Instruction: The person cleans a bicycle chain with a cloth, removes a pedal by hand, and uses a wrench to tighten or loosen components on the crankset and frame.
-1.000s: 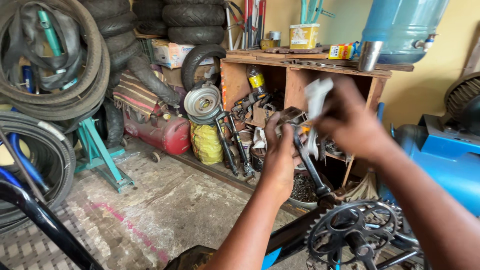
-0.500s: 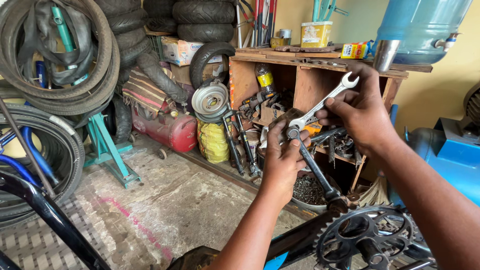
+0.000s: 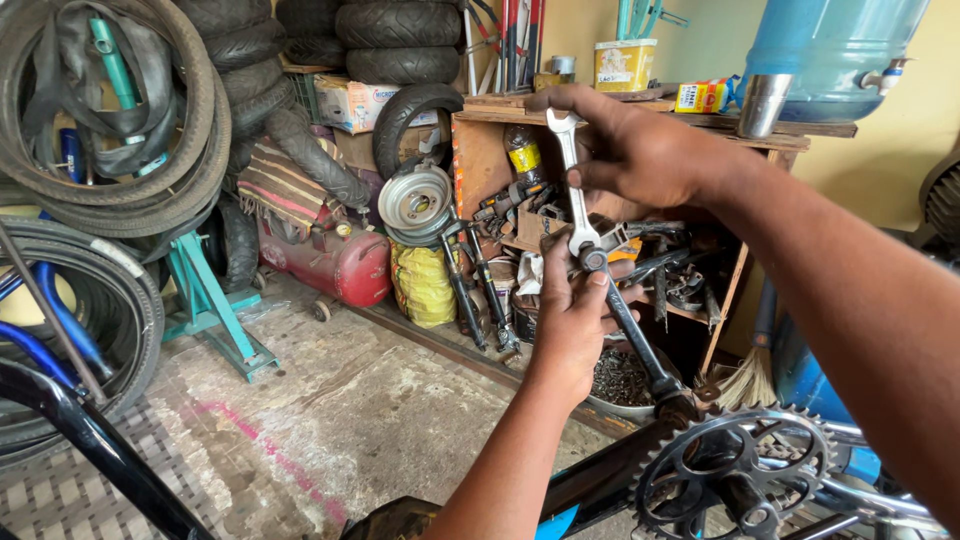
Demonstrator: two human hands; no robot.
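My right hand (image 3: 640,150) grips a silver open-ended wrench (image 3: 571,185), held nearly upright, its lower jaw on the end of a black bicycle crank arm (image 3: 635,335). My left hand (image 3: 572,315) is closed around the upper end of that crank arm, just under the wrench jaw. The crank runs down to a black toothed chainring (image 3: 735,470) on a bicycle frame (image 3: 590,480) at the bottom right.
A wooden shelf unit (image 3: 480,150) crammed with tools and parts stands behind my hands. Stacked tyres (image 3: 100,130) hang at the left, with a teal stand (image 3: 205,295), a red compressor tank (image 3: 335,262) and a yellow sack (image 3: 422,285) on the concrete floor. A blue water bottle (image 3: 830,50) sits top right.
The wrench has swung from tilting right to nearly upright, turned by my right hand. My left hand stays on the crank end. The view has drifted slightly.
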